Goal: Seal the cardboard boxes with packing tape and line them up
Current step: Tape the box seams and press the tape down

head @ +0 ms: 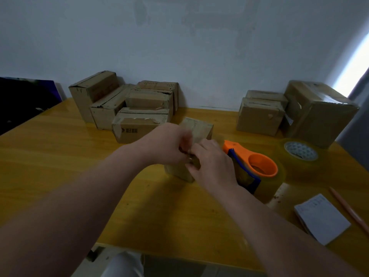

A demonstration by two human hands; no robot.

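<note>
At centre of the yellow wooden tabletop (pixel 60 156), a small cardboard box (pixel 199 126) sits under both hands, which meet over its near top edge. Left hand (pixel 171 144) comes in from the left with fingers curled tight against the box top; motion blur there, cannot tell whether it pinches tape, a flap or nothing. Right hand (pixel 213 164) lies back-up over the box's near right corner, fingers bent down onto the cardboard and gripping it, fingertips touching the left hand. Just right of the box, touching the right wrist side, lies an orange-and-blue tape dispenser (pixel 257 168) with a clear roll loaded. A spare tape roll (pixel 300 152) lies flat just behind and to the right of it. Back left against the wall (pixel 179 47), a cluster of cardboard boxes (pixel 127 108) stacked and pushed together, several with rough torn flap edges; the front one has dark print on its face. Back right, two more cardboard boxes (pixel 261 114) one behind the other, and a larger taped box (pixel 319 112) beside them, tilted. Near right edge, a white paper pad (pixel 321 218) lies flat, with a pink pen (pixel 349 210) just beside it. A dark panel (pixel 26 100) stands at far left. Both forearms are bare.
</note>
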